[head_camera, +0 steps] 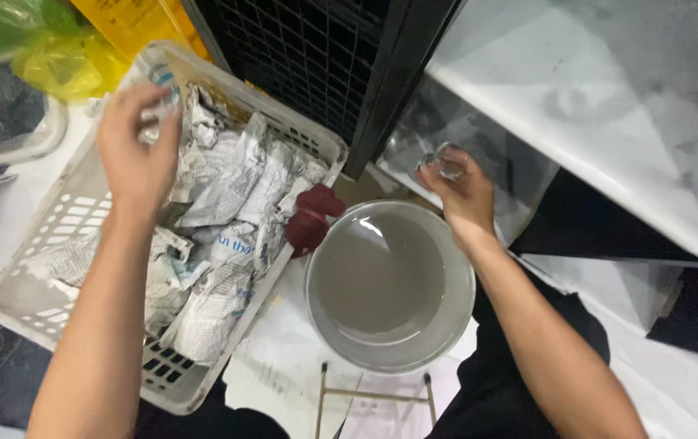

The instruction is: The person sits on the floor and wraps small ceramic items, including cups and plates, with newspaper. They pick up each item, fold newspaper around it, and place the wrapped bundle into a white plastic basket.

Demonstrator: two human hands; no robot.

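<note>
My left hand (136, 146) reaches into a white plastic basket (80, 211) and grips a small clear glass object near its far rim. The basket holds several bundles wrapped in newspaper (219, 203). My right hand (461, 191) holds a small clear glass (449, 160) just past the far rim of a grey bucket (390, 284) filled with cloudy water. A dark red cloth (312, 218) lies between the basket and the bucket.
A black crate (325, 57) stands behind the basket. Clear plastic sheeting (609, 106) covers a surface at the right. Yellow and green bags (56, 49) lie at the top left. A thin metal frame (373, 394) shows below the bucket.
</note>
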